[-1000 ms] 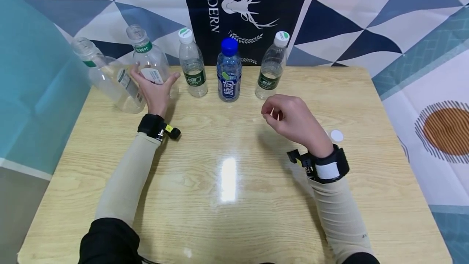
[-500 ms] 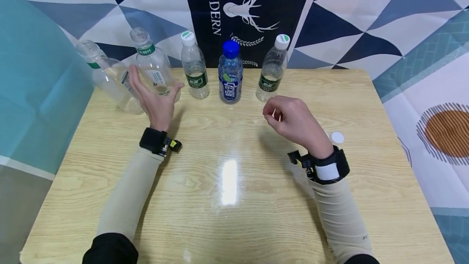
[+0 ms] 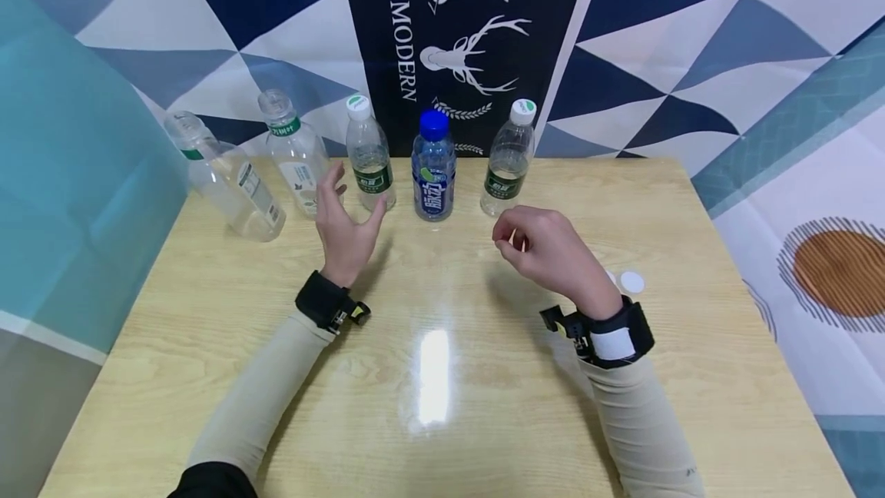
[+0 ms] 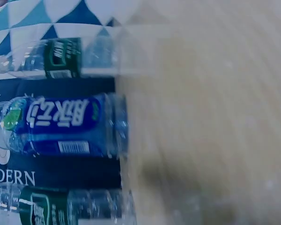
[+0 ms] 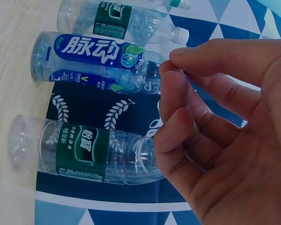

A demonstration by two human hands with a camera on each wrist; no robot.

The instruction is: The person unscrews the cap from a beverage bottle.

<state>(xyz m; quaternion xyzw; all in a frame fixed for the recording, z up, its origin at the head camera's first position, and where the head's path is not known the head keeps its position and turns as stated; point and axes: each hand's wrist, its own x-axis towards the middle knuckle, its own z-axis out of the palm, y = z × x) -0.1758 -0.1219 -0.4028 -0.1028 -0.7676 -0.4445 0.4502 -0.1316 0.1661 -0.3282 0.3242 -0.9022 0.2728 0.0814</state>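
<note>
One bottle stands beyond the left hand, fingers apart, another bottle beyond the right hand, fingers curled together.

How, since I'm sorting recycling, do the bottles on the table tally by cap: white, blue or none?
White-capped bottles: 2
Blue-capped bottle: 1
Uncapped bottles: 2
Total: 5
</note>
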